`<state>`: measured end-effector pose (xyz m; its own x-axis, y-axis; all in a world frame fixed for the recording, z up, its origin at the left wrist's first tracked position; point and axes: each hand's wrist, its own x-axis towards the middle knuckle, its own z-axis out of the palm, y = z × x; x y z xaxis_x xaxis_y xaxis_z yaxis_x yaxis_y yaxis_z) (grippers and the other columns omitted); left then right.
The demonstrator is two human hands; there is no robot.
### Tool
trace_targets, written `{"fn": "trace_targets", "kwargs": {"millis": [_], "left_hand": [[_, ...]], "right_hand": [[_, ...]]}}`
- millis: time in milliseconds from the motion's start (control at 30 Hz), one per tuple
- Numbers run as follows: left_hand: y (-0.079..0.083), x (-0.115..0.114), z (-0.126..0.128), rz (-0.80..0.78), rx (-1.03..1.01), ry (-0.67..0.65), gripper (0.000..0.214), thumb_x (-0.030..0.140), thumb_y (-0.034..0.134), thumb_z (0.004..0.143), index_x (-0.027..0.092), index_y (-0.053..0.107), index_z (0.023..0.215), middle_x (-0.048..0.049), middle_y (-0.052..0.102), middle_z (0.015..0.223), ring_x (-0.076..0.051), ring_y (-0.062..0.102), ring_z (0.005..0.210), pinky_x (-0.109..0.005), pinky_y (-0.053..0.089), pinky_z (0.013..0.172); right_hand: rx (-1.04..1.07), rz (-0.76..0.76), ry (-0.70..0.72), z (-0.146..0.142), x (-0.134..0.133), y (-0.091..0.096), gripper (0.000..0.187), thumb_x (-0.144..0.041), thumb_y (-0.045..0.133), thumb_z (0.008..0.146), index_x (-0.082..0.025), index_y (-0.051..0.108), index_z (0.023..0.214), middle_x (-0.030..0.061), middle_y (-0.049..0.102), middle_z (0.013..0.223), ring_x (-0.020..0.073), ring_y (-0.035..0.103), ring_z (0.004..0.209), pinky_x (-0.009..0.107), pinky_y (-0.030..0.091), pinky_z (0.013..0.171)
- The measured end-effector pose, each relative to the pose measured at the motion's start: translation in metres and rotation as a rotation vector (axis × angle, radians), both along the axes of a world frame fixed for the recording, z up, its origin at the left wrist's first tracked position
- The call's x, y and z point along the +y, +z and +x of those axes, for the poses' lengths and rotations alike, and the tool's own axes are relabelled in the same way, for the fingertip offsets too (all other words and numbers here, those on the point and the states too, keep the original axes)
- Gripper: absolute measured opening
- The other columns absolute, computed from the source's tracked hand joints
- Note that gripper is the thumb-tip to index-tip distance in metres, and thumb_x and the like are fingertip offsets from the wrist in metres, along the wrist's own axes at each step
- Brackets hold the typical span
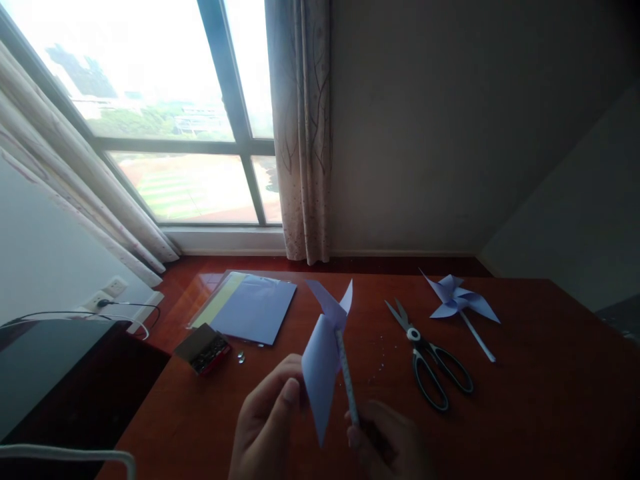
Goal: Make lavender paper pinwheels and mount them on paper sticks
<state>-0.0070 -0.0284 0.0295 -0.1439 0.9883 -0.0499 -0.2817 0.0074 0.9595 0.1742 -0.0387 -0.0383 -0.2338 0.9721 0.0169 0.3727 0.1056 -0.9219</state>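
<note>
Near the bottom edge, the left hand [267, 427] pinches the near left edge of a pale lavender paper pinwheel [323, 347] between thumb and fingers, and the right hand [390, 443] is closed around the lower end of its thin, light-coloured stick [347, 377]. The pinwheel is held up above the surface [525, 400], near its front middle; its matte paper blades are flat and fold into sharp triangular points, one pointing down toward the hands, two pointing up and away.

The surface is glossy reddish-brown wood. To the right of the held pinwheel lie scissors [430, 357] with black loop handles and bright blades, open in a narrow V with the tips pointing far. Further right, well apart from the hands, a finished pinwheel [457, 300] of the same paper lies flat with its white stick angled toward the near right. At far left a stack of smooth coloured sheets [250, 307], blue on top with yellow showing at its edge, sits near the surface's far edge; just near of it lies a small dark box [203, 348], with tiny shiny bits beside it.

The right near part of the surface is open wood, and so is the strip between the scissors and the hands.
</note>
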Motion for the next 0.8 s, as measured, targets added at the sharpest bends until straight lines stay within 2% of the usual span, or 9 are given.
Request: {"fn": "trace_targets", "kwargs": {"millis": [133,233,300,433,500,633,800], "left_hand": [[-0.004,0.009,-0.006,0.0,0.153,0.062,0.016,0.035,0.075,0.083,0.02,0.075,0.088,-0.0018,0.063,0.076,-0.017,0.056,0.073,-0.023,0.047,0.067],[-0.009,0.015,-0.009,-0.012,0.145,0.024,0.024,0.027,0.082,0.074,0.02,0.076,0.096,-0.0012,0.068,0.078,-0.017,0.059,0.07,-0.023,0.048,0.061],[-0.013,0.017,-0.009,-0.035,0.135,-0.007,0.026,0.026,0.081,0.073,0.019,0.076,0.098,-0.0023,0.07,0.078,-0.018,0.061,0.069,-0.024,0.049,0.059],[-0.017,0.018,-0.009,-0.02,0.139,-0.047,0.024,0.023,0.081,0.072,0.017,0.076,0.094,-0.0059,0.074,0.089,-0.022,0.065,0.079,-0.029,0.054,0.071],[-0.016,0.018,-0.009,-0.008,0.143,-0.045,0.025,0.02,0.083,0.068,0.016,0.077,0.092,-0.0063,0.075,0.091,-0.022,0.066,0.082,-0.029,0.054,0.075],[-0.008,0.018,-0.005,-0.053,0.117,-0.016,0.03,0.02,0.083,0.067,0.016,0.075,0.096,-0.005,0.075,0.084,-0.023,0.068,0.078,-0.029,0.056,0.067],[-0.002,0.018,-0.003,-0.071,0.145,-0.006,0.028,0.021,0.085,0.065,0.015,0.075,0.091,-0.004,0.074,0.079,-0.024,0.07,0.077,-0.028,0.056,0.064]], "right_hand": [[-0.066,0.005,0.141,0.003,0.001,0.01,0.026,-0.039,0.054,0.096,-0.019,0.067,0.085,0.0027,0.063,0.075,0.0148,0.059,0.067,0.023,0.042,0.061],[-0.115,0.038,0.184,0.002,0.0,0.015,0.019,-0.03,0.054,0.095,-0.018,0.064,0.083,0.0019,0.062,0.076,0.0143,0.059,0.068,0.023,0.041,0.063],[-0.122,0.044,0.188,0.001,-0.002,0.017,0.019,-0.027,0.053,0.096,-0.018,0.063,0.082,0.0017,0.062,0.076,0.014,0.059,0.068,0.023,0.041,0.063],[-0.134,0.027,0.194,0.002,-0.003,0.019,0.019,-0.024,0.053,0.097,-0.019,0.061,0.08,0.0,0.061,0.076,0.013,0.057,0.067,0.023,0.039,0.062],[-0.153,0.036,0.195,0.004,-0.004,0.02,0.019,-0.022,0.052,0.097,-0.019,0.061,0.081,-0.0005,0.06,0.076,0.0128,0.056,0.067,0.024,0.038,0.062],[-0.2,0.065,0.193,0.006,-0.004,0.024,0.016,-0.019,0.052,0.097,-0.019,0.062,0.084,0.0,0.06,0.077,0.0134,0.056,0.067,0.026,0.037,0.063],[-0.255,0.12,0.191,0.009,-0.004,0.026,0.015,-0.016,0.052,0.096,-0.019,0.062,0.085,-0.0009,0.057,0.074,0.0133,0.054,0.065,0.026,0.035,0.062]]}}
